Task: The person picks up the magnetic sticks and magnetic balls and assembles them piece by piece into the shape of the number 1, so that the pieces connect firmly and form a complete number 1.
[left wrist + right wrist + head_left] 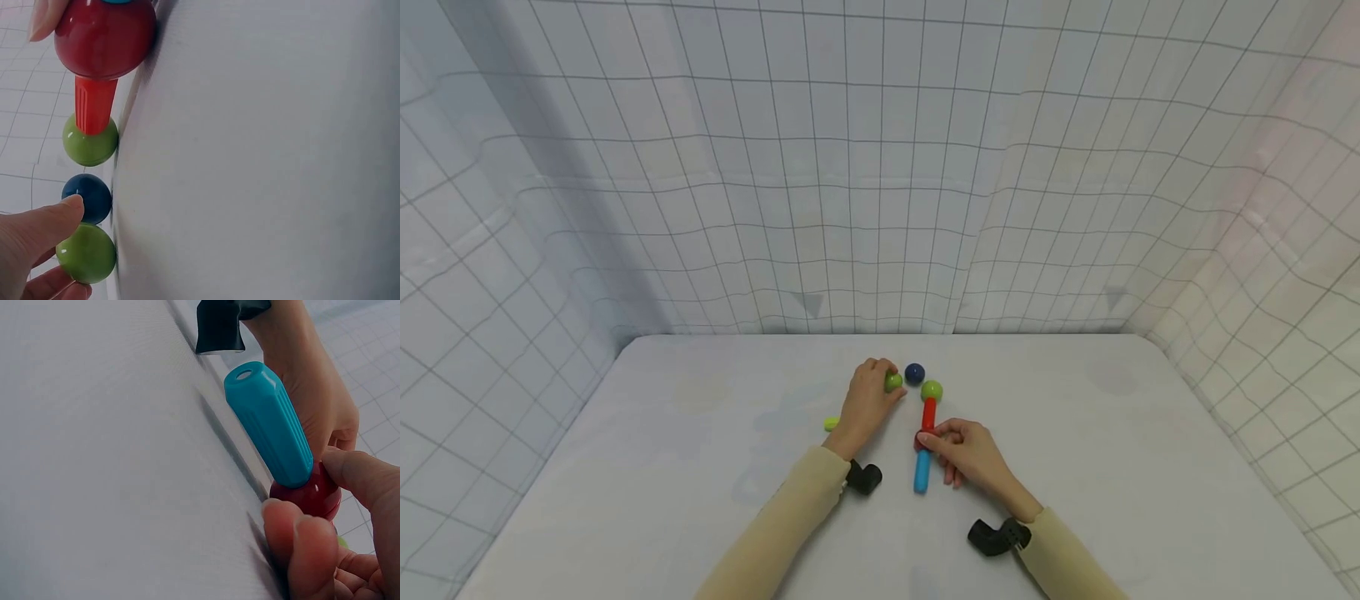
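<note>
Balls (914, 374), four, left grip (866, 400) pinching one green ball (87, 254), right grip (973, 452) clasping one red ball (314, 496)

The head view looks from above the near side, forward and down across the table (700, 467) to the gridded wall (895, 167), well back from the things. Both wrist views sit low and close, facing the far side, their pictures tipped sideways: the table fills the right of the left wrist picture and the left of the right wrist one. All three share the red ball (106, 44).
</note>
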Demonstrator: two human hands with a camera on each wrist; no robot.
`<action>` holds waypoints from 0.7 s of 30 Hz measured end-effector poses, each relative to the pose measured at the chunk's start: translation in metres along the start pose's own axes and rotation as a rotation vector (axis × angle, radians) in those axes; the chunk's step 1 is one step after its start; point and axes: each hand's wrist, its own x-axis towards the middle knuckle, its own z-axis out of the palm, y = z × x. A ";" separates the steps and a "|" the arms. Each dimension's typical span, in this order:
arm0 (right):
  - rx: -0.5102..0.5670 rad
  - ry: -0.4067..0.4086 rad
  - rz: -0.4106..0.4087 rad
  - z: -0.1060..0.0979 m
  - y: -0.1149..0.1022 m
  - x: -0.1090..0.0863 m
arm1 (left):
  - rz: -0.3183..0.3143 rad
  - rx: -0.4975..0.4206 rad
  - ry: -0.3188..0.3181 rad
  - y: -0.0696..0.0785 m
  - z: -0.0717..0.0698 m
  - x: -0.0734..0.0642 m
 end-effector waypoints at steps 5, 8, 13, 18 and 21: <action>0.005 0.003 0.016 0.000 0.001 0.001 | 0.002 0.000 0.009 -0.002 0.000 0.000; 0.008 0.002 0.017 0.000 0.001 0.001 | 0.008 -0.002 0.017 -0.002 0.000 -0.001; 0.016 -0.002 0.015 0.001 -0.001 0.000 | 0.014 -0.002 0.026 -0.002 -0.002 -0.001; 0.011 0.006 0.016 0.001 -0.001 -0.001 | -0.001 -0.008 0.027 -0.002 -0.003 -0.002; 0.000 0.011 0.020 0.001 0.000 0.000 | -0.018 -0.014 0.023 -0.002 -0.003 -0.003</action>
